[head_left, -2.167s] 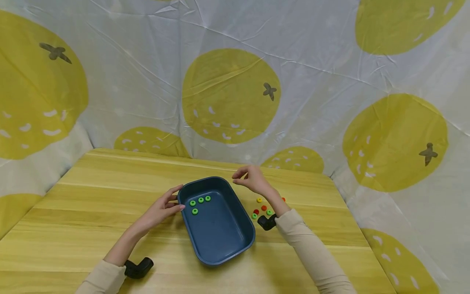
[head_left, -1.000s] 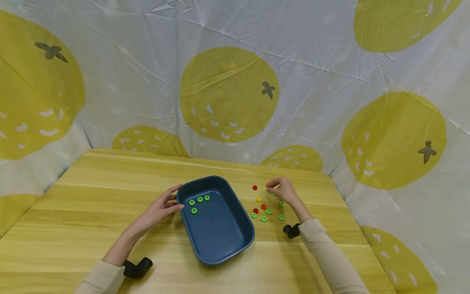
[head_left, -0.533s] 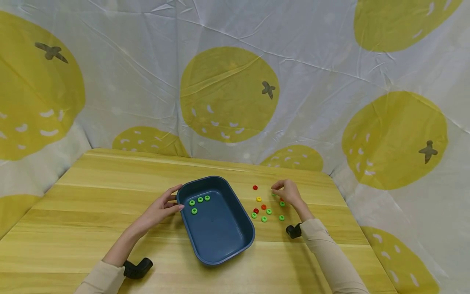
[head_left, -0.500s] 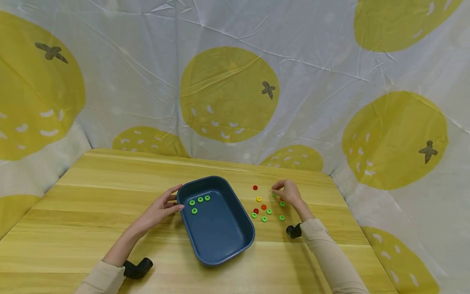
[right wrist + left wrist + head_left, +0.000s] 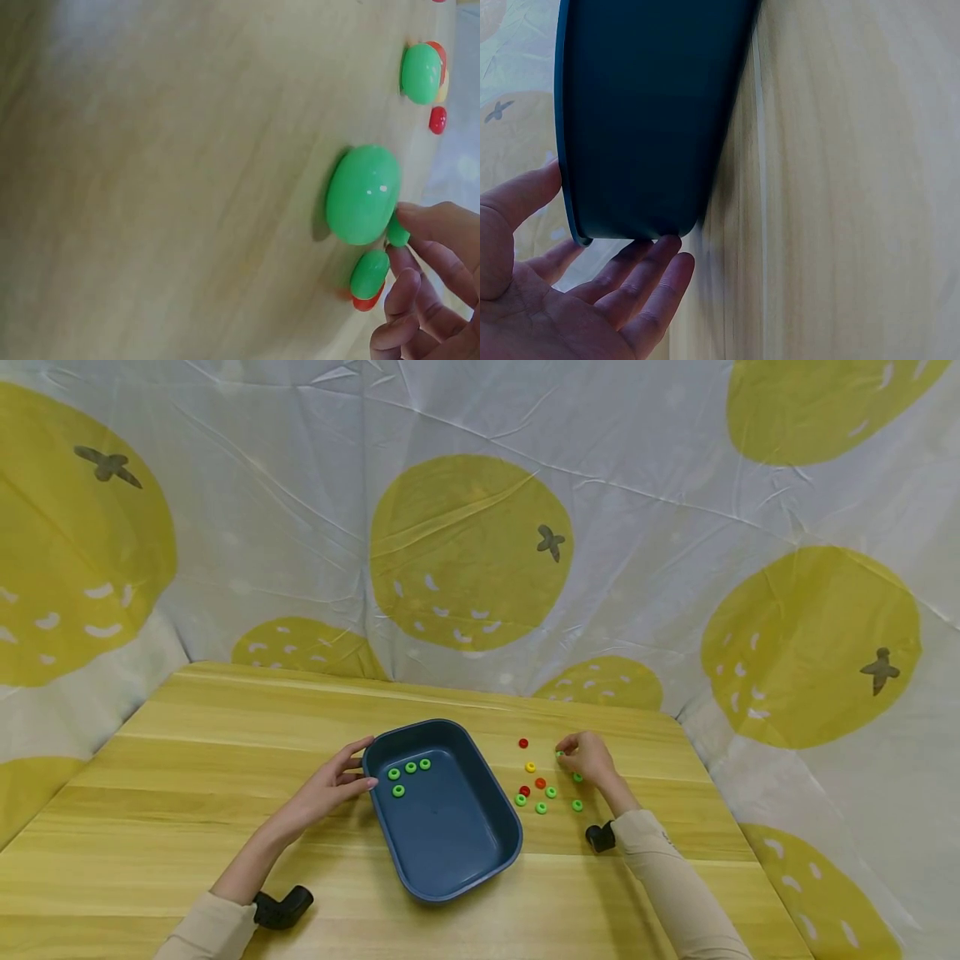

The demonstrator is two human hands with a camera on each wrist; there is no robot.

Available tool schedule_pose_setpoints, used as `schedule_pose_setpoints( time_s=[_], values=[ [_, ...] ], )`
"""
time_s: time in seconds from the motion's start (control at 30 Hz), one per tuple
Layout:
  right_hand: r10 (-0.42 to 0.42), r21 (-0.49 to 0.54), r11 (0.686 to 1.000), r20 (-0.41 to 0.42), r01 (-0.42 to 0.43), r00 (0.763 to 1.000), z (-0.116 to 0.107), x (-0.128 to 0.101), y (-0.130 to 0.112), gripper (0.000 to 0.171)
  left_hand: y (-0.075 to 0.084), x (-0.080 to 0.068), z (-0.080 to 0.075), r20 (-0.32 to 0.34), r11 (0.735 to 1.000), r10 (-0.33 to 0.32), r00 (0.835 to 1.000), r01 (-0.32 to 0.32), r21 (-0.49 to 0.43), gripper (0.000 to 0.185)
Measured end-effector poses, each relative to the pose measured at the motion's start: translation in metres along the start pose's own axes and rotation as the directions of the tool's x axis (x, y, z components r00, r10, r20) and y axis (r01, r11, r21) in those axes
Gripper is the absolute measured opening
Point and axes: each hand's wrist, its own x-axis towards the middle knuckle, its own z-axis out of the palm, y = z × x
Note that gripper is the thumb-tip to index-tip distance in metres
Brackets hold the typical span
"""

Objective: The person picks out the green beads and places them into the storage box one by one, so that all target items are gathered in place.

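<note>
from my screen the risk is the small green ring (image 5: 559, 754) slipping out of the right hand (image 5: 587, 757); its fingertips (image 5: 415, 217) pinch it low at the table (image 5: 225, 752), right of centre in the head view, and it looks smooth and glossy, so a loose pinch could drop it among the other rings (image 5: 542, 793); a sweep of that hand could also scatter them; the left hand (image 5: 330, 785) lies relaxed, thumb on the rim and fingers against the wall of the blue tray (image 5: 450, 835) at centre frame; four green rings (image 5: 408, 770) sit in its upper left corner.
</note>
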Motion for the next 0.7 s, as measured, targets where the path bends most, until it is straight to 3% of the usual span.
schedule_pose_setpoints(
  time_s=[0.43,0.7],
  values=[
    [0.010,-0.007,1.000,-0.028,-0.011,1.000,0.004,-0.002,-0.002,0.015,0.001,0.000,0.000,0.001,1.000,-0.006,1.000,0.006,0.003,0.068],
    [-0.033,0.008,0.999,-0.050,0.034,0.998,-0.002,-0.001,-0.012,0.020,0.001,0.000,0.000,0.000,1.000,0.006,1.000,-0.006,0.001,0.068]
  ],
)
